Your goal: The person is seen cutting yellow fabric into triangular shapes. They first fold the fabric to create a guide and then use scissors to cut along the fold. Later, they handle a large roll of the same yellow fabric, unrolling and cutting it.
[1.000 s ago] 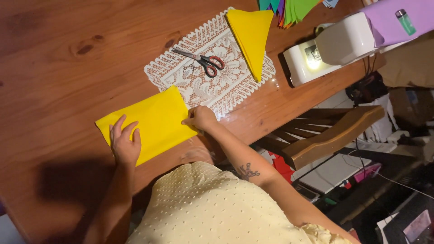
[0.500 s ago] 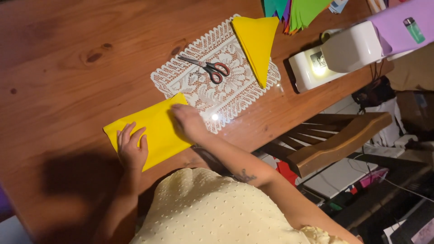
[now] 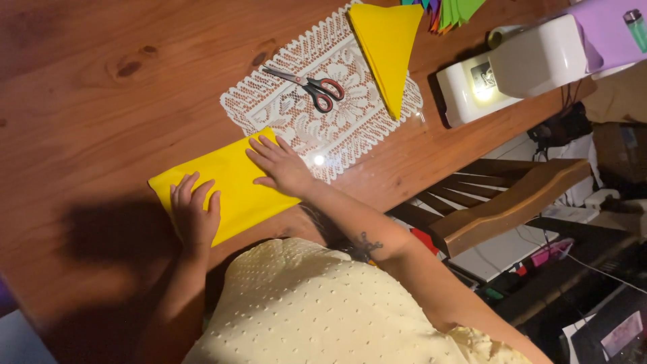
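1. L hand [image 3: 194,214]: flat, palm down, fingers spread, pressing on the near-left part of the folded bright-yellow felt sheet [image 3: 226,180]. Nothing gripped, just resting on top.
2. R hand [image 3: 282,165]: also flat and open, fingers spread, pressing the sheet's right end near its upper corner. No grasp either.
3. Yellow sheet lies flat on the reddish-brown wooden table [image 3: 101,81], close to the table's near edge, tilted diagonally; its upper right corner touches or just overlaps the white lace doily [image 3: 286,111].
4. On the doily: scissors w/ red-and-black handles [image 3: 313,85], shut, apart from both hands.
5. Also on the doily, at its right end: stack of yellow felt triangles [image 3: 387,44], point toward the table edge.
6. Beyond that stack, at frame top: fan of multicoloured felt pieces [image 3: 451,10], partly cut off.
7. Right of the doily: white sewing machine [image 3: 519,67] w/ small lamp lit.
8. Wooden chair [image 3: 502,202] beside the table, below the machine.
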